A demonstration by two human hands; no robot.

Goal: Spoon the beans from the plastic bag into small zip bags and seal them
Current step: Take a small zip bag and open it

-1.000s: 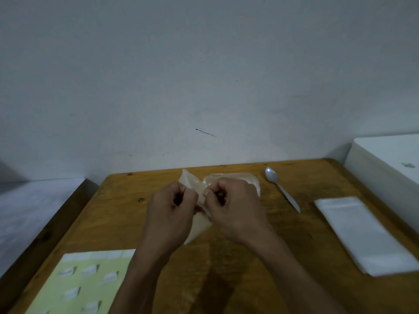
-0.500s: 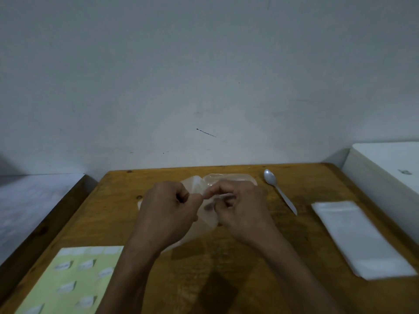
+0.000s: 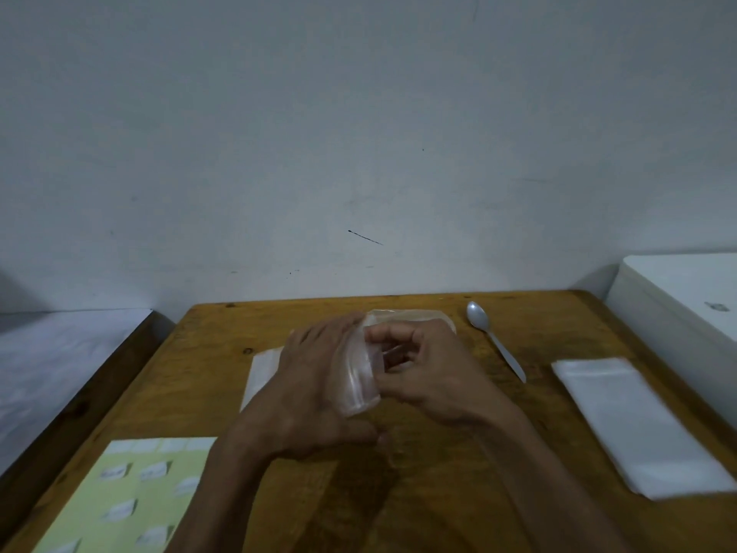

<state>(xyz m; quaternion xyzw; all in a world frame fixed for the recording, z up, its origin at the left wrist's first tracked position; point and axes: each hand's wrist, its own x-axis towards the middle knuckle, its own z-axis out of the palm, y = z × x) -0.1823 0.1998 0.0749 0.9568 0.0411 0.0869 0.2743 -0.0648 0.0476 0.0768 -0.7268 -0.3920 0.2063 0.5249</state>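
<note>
Both hands worked one small zip bag (image 3: 356, 379) above the surface (image 3: 458, 453).

I saw my left hand (image 3: 309, 387) and right hand (image 3: 422, 369) with fingers curled, pinching it; the spoon (image 3: 494, 341) lay right of the bag, the bean bag (image 3: 410, 315) just behind.

the table (image 3: 438, 492) is varnished wood with a dull sheen. the small bag (image 3: 357, 377) is clear, glossy plastic. the spoon (image 3: 494, 341) looks like smooth metal. the stack of bags (image 3: 638, 425) is milky plastic; the sheet (image 3: 131, 492) is matt yellow paper.
</note>
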